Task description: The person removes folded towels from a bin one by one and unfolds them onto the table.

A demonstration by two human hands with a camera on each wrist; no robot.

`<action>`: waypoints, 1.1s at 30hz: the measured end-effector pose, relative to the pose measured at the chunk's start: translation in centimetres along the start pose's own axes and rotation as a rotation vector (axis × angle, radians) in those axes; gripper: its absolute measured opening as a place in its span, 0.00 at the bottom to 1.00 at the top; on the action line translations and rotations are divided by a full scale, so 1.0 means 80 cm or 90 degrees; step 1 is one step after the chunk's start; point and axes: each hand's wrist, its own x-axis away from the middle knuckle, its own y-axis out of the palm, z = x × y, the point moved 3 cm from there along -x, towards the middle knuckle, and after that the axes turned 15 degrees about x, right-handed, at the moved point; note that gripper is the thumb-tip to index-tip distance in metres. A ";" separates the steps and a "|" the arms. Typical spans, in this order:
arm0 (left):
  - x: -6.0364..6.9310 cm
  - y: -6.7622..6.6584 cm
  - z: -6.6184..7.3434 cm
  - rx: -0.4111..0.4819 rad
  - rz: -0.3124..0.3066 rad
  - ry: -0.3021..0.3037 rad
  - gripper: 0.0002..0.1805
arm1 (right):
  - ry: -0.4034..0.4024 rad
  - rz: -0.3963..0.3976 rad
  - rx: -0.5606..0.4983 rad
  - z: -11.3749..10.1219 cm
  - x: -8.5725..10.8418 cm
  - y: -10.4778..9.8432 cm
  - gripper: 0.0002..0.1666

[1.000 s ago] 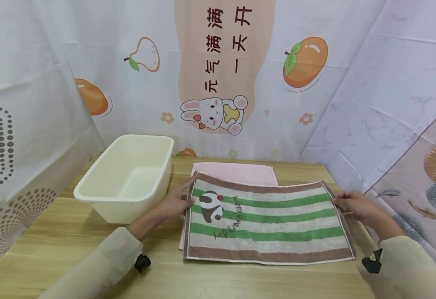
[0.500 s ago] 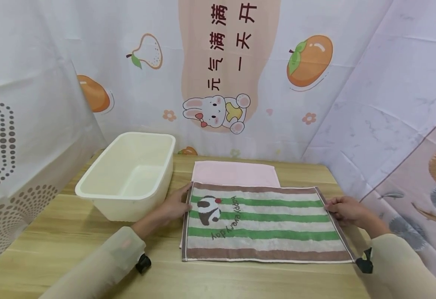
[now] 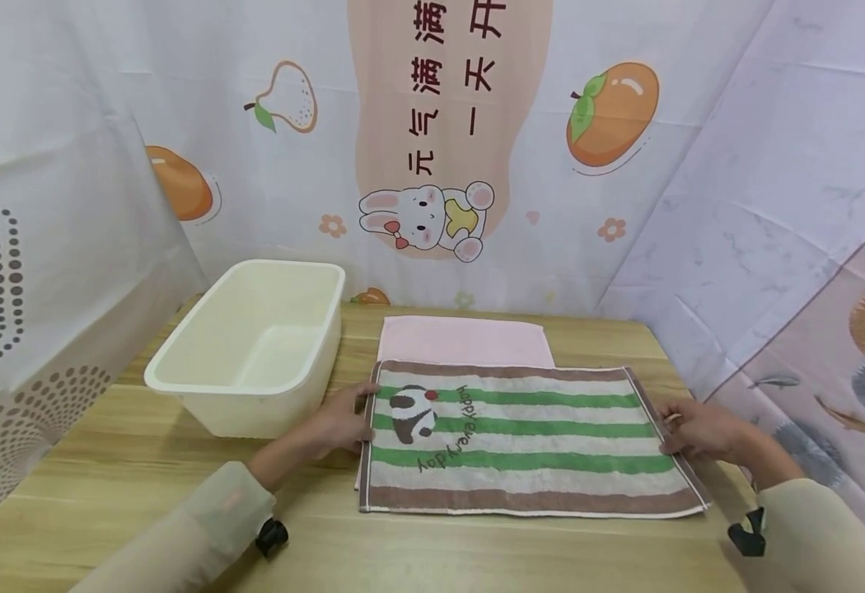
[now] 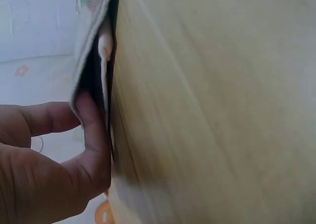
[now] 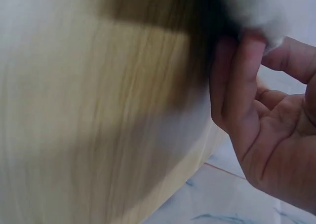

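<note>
A green-and-white striped towel [image 3: 536, 445] with brown borders, a panda and lettering lies spread on the table, over part of a pink towel [image 3: 465, 339]. At its left edge my left hand [image 3: 343, 420] pinches the striped cloth. The left wrist view has the fingers [image 4: 94, 120] under that edge, lifting it slightly off the pink layer. My right hand [image 3: 703, 430] grips the opposite edge between thumb and fingers. In the right wrist view, the right fingers [image 5: 242, 81] hold a blurred bit of cloth [image 5: 256, 9] above the wood.
A cream plastic basin [image 3: 236, 395] stands left of the towels, close to my left forearm. Behind the wooden table [image 3: 477, 552] hangs a printed curtain [image 3: 254, 198]. Another patterned sheet [image 3: 744, 206] borders the right side.
The striped towel has come down from slightly raised to nearly flat, its far edge moving toward me and showing more pink towel. My right hand has shifted a little nearer along its edge.
</note>
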 end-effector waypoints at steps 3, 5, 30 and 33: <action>0.000 -0.004 0.002 0.023 -0.015 -0.001 0.46 | -0.003 -0.011 0.007 0.003 0.008 0.001 0.30; -0.002 -0.006 0.003 0.034 -0.023 -0.006 0.45 | -0.001 -0.017 0.009 0.005 0.012 0.002 0.29; 0.014 -0.007 0.027 -0.017 -0.011 0.000 0.39 | -0.018 0.090 0.033 -0.019 0.003 -0.026 0.23; 0.014 -0.008 0.029 -0.010 -0.015 -0.001 0.38 | -0.036 0.094 0.039 -0.039 0.003 -0.020 0.24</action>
